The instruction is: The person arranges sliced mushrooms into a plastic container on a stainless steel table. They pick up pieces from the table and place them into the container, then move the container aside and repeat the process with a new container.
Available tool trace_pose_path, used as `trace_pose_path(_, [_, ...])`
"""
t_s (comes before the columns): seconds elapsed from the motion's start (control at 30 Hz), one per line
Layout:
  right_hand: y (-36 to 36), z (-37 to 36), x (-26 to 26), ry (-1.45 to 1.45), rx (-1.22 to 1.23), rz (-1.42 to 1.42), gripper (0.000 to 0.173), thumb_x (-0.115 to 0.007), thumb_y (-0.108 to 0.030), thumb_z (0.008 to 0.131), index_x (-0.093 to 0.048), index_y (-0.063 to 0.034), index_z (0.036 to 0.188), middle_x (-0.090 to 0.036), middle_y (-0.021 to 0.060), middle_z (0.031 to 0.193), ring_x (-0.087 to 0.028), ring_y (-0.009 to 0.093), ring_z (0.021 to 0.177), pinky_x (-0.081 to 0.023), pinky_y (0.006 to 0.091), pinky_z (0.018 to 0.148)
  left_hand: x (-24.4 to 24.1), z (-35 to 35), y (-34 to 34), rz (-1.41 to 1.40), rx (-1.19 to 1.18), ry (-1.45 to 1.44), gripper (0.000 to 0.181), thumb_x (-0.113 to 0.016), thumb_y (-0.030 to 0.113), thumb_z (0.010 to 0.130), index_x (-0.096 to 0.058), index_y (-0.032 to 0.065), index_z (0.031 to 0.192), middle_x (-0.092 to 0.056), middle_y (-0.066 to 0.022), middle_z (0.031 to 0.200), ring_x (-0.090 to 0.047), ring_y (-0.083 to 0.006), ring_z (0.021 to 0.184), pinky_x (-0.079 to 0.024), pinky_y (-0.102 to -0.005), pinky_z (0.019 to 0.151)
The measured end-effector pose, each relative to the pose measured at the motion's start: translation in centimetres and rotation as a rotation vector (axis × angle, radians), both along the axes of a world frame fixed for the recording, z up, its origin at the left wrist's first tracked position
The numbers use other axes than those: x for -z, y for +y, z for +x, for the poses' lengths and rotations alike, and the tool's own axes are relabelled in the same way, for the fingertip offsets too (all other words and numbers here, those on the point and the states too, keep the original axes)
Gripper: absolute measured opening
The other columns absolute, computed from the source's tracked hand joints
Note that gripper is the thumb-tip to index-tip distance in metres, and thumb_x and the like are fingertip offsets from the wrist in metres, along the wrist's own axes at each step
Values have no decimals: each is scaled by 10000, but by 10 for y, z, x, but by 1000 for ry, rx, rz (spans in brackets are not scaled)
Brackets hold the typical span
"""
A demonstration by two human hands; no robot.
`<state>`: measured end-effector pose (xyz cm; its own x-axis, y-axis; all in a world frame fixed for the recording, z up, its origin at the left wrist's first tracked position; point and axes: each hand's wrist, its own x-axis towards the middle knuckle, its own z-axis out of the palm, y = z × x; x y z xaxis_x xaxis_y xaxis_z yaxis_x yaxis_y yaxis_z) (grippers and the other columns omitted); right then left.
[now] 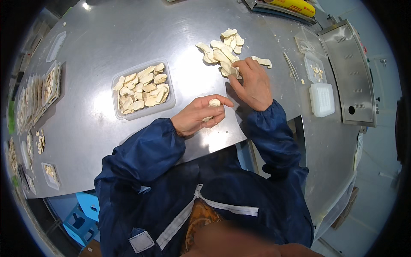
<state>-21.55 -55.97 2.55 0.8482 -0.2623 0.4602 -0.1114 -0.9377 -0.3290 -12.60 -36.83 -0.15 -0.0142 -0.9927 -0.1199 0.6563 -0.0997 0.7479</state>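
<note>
Pale dried slices, apparently mushroom, lie in a loose pile (221, 51) on the steel table (179, 41). My right hand (252, 82) reaches onto the near end of this pile, thumb and fingers at a slice; whether it grips one is hard to tell. One slice (261, 61) lies apart, just beyond that hand. My left hand (204, 112) is curled around one or more slices (214, 102), palm partly turned up, nearer the table's front edge. To its left stands a clear plastic tub (172, 96) filled with similar slices.
Packed clear trays (48, 86) stand in a row at the far left, with a small tray (50, 175) nearer me. Tweezers (290, 66), a white ridged tray (322, 100) and a steel machine (350, 77) are at the right. A yellow roll (293, 6) rests at the back.
</note>
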Motion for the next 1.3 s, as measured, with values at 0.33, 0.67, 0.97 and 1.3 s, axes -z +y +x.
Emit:
trace_pose_path(0.33, [4,-7,10,2,23,253,100,-600,-36,796,-598,-13,893,-580,132,831,-575,283,759,-452,377,688,3,4,-1,75,9,145,237,-408,191,1032,-532,18,1136,-519,-38,703,-387,-76,522,-309,-218,450])
trace_pose_path(0.67, [29,-60,-23,-111,-144,469,216,-570,-46,825,-651,-17,1023,-600,131,851,-583,309,819,-462,380,745,-3,-5,1,138,192,183,505,-200,365,1065,-481,-9,1254,-618,-157,881,-418,-109,457,-315,-216,395])
trace_pose_path(0.97, [-33,-67,21,28,273,103,189,-640,-111,778,-626,-31,949,-562,152,960,-565,331,873,-463,398,749,-3,-1,-2,47,2,103,308,-437,95,998,-454,20,1296,-550,-86,889,-505,-98,654,-376,-212,487])
trace_pose_path(1.3, [-13,-65,13,-63,276,710,101,-628,-52,834,-598,5,912,-601,74,719,-567,145,636,-458,288,583,3,4,-1,21,-147,-7,295,-405,223,1038,-487,17,1233,-539,-57,833,-399,-77,560,-361,-196,511])
